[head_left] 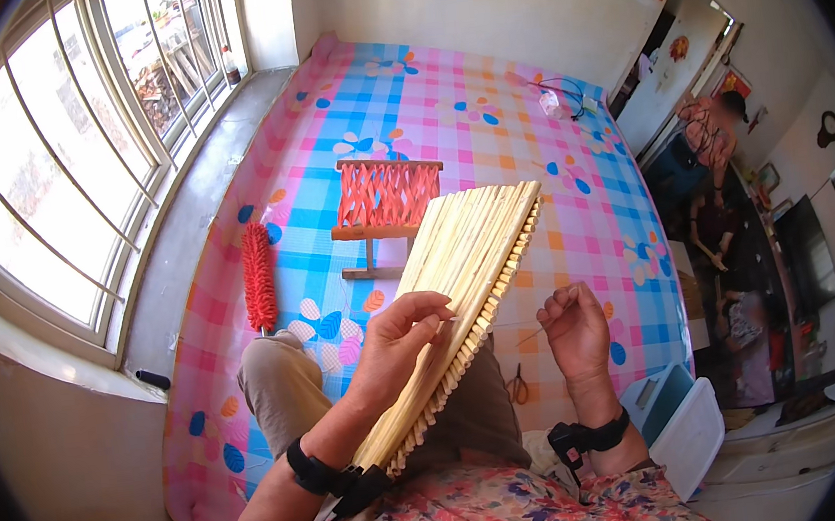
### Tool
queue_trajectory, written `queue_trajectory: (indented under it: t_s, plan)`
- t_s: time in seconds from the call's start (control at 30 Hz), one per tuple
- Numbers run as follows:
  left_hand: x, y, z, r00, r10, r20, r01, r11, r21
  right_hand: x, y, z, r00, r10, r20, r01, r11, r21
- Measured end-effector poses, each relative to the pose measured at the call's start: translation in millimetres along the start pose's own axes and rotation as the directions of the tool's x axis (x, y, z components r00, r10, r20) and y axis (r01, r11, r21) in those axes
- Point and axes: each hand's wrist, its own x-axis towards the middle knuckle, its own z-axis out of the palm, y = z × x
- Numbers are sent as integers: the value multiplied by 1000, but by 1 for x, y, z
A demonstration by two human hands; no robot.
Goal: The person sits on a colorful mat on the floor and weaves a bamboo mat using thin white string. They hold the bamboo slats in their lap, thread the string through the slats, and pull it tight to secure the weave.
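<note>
Head view; two hands [400, 340] [576, 334], one stalk mat [471, 245]

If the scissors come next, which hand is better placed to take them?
Right, probably: the right hand is raised clear of the stalk mat, on the same side of it as the scissors, though it seems to pinch a thin thread. The left hand is on the mat.

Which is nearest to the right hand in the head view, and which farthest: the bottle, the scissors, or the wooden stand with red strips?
Nearest to the right hand first:
1. Scissors: just left of it, on the checked cover.
2. Wooden stand with red strips: ahead and left.
3. Bottle: far left, on the windowsill.
</note>
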Motion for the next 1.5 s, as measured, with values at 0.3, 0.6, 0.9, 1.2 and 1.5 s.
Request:
queue_trajectory:
  t_s: [0.3, 0.6, 0.9, 1.2, 1.5]
  plan:
    - [-13, 11, 15, 990, 137, 30, -137, 896, 423, -7, -3, 6, 996, -48, 70, 44, 997, 59]
    - [-34, 7, 37, 994, 102, 38, -89, 564, 821, -27, -22, 21, 982, 15, 191, -20, 999, 26]
    - [-33, 0, 46, 986, 138, 92, -151, 519, 841, -59, -60, 39, 995, 31, 90, 0, 947, -322]
    - [-28, -9, 44, 973, 202, 116, -204, 495, 845, -50, -54, 15, 999, -31, 4, 30, 904, -426]
    - [-31, 21, 35, 981, 132, 146, -195, 552, 811, -40, -66, -17, 968, -114, 225, 216, -83, -973]
